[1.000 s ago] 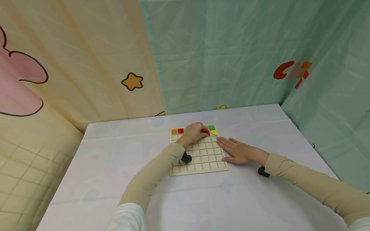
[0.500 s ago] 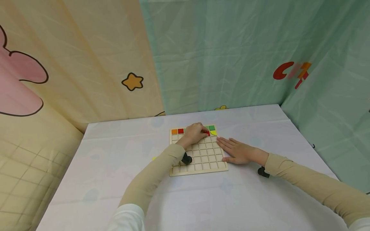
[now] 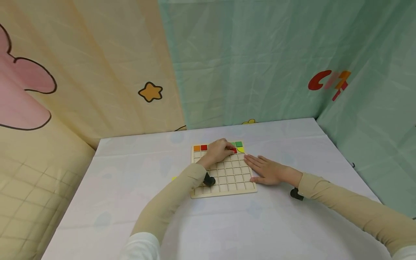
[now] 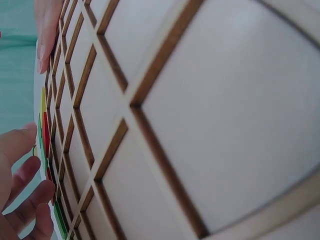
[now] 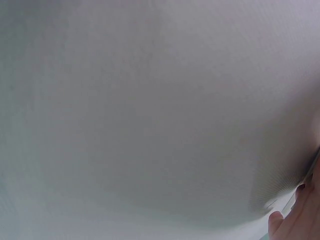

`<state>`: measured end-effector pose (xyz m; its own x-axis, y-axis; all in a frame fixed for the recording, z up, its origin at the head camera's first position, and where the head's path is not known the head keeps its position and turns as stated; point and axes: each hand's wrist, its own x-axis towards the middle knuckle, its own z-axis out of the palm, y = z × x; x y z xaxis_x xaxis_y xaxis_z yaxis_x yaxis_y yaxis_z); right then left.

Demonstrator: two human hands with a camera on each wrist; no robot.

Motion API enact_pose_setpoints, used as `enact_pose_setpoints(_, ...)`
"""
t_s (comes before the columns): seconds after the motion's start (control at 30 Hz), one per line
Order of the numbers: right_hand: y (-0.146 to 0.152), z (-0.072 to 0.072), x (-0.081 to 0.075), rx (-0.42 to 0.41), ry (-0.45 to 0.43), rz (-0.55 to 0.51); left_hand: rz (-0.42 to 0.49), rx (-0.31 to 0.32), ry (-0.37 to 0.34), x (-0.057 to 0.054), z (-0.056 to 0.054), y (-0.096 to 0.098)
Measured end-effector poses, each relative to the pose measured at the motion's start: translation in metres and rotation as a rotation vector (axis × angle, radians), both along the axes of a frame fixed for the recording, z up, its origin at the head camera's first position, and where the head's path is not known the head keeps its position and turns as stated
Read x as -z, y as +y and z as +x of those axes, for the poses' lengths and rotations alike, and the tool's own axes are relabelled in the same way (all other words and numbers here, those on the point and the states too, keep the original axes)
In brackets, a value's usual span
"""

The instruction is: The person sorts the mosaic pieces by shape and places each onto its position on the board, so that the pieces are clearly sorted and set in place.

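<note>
A pale wooden grid board (image 3: 230, 179) lies on the white table. My left hand (image 3: 217, 151) reaches over its far part, with thumb and fingertips around a red tile (image 3: 234, 150) near the far right corner. In the left wrist view, the curled fingers of the left hand (image 4: 25, 185) are close to red and green pieces at the board's edge; the exact contact is partly hidden. Flat on the table, my right hand (image 3: 265, 170) rests with fingers extended, their tips at the board's right edge.
An orange tile (image 3: 196, 148) and another red tile (image 3: 203, 147) sit in the far left cells. A green tile (image 3: 238, 144) and a rounded yellow piece (image 3: 241, 149) occupy the far right corner. Another yellow piece (image 3: 174, 178) shows beside the left sleeve. Printed curtains hang behind the table.
The view shifts very slightly. Both hands stay in place, and no tile visibly moves.
</note>
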<state>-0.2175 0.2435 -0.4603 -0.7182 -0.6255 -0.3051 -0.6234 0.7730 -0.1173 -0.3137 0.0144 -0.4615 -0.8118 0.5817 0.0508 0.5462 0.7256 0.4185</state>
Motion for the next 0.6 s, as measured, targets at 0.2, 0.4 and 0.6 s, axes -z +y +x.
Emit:
enact_pose_setpoints(0.2,-0.001,-0.001,0.002,0.0,0.014,0.0,0.062,-0.024,0.0,-0.005,0.007,-0.01)
enact_pose_setpoints(0.4,-0.002,0.0,0.0,0.0,0.011,-0.009,0.105,-0.037,-0.024,-0.008,0.016,-0.021)
enact_pose_setpoints(0.6,-0.002,-0.001,0.002,0.01,0.022,0.015,0.147,-0.065,-0.039,-0.006,0.024,-0.037)
